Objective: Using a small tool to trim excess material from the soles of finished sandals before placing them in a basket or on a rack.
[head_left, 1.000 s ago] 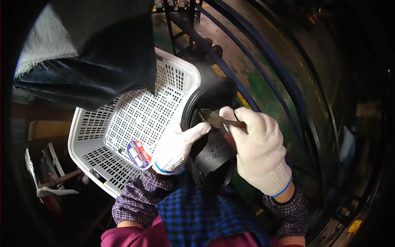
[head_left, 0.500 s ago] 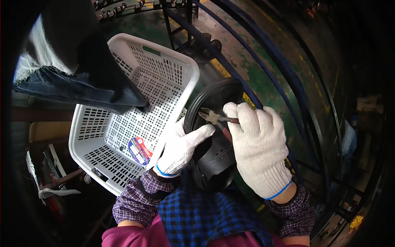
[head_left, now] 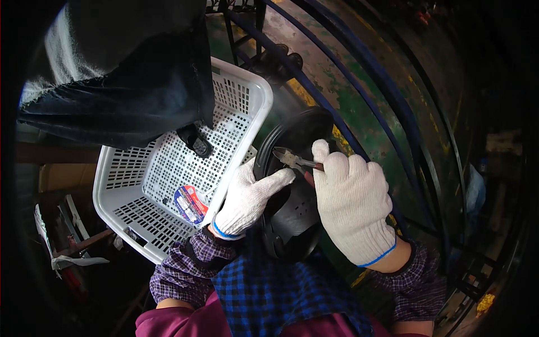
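Black sandal (head_left: 297, 212) extends lengthwise forward, its left edge clasped by the left hand (head_left: 247, 197); right hand (head_left: 355, 205) curls round pliers (head_left: 291, 159) above.

1. Left hand (head_left: 245, 197) and right hand (head_left: 352, 196): white knitted gloves (head_left: 370, 238), blue-trimmed at the wrist.
2. Purple sleeve covers (head_left: 178, 275), checked with pale lines.
3. Blue-and-black checked front cloth (head_left: 281, 300).
4. Plain magenta top (head_left: 174, 322).

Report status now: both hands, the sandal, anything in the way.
Left hand gripping black sandal by its left edge. Right hand holding pliers over it. Nothing seen blocking pliers; dark cloth hides part of white basket.
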A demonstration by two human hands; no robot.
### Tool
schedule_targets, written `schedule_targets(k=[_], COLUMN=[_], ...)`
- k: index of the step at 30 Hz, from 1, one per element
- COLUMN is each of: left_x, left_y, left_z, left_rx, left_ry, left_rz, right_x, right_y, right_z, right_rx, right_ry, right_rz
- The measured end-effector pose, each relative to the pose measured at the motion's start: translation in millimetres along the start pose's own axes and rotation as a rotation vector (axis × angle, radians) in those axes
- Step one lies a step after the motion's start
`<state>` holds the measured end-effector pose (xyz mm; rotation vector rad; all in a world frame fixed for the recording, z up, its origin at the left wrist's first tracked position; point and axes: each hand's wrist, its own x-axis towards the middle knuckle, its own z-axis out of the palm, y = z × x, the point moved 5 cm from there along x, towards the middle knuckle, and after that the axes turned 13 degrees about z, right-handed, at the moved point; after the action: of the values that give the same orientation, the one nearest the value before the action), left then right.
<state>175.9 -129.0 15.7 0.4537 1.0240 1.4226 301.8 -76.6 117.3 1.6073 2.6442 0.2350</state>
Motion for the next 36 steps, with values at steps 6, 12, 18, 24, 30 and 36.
schedule_targets(k=[6, 12, 18, 24, 30, 36], left_x=[-5.1, -1.6, 0.8, 9.2, 15.8, 44.2], left_y=[8.0, 3.3, -11.7, -65.9, -134.9, -71.4], left_z=[1.5, 1.1, -24.2, -56.3, -78.8, -116.8], left_rx=[-0.023, 0.165, -0.137, -0.230, 0.288, 0.414], left_ry=[0.014, -0.016, 0.054, 0.244, 0.125, 0.025], left_rz=[0.049, -0.110, -0.042, -0.224, -0.406, 0.071], right_x=[11.1, -29.5, -28.5, -91.0, -159.6, -56.4], right_y=[7.4, -44.8, 29.5, 30.1, -9.8, 14.7], right_z=[-4.9, -22.3, -21.8, 102.9, 233.1, 408.6], right_rx=[0.194, 0.559, 1.029, 1.431, 1.409, 2.290], right_ry=[-0.118, -0.041, -0.048, -0.784, -0.741, -0.475], right_rz=[0.007, -0.343, 0.027, 0.493, 0.334, 1.349])
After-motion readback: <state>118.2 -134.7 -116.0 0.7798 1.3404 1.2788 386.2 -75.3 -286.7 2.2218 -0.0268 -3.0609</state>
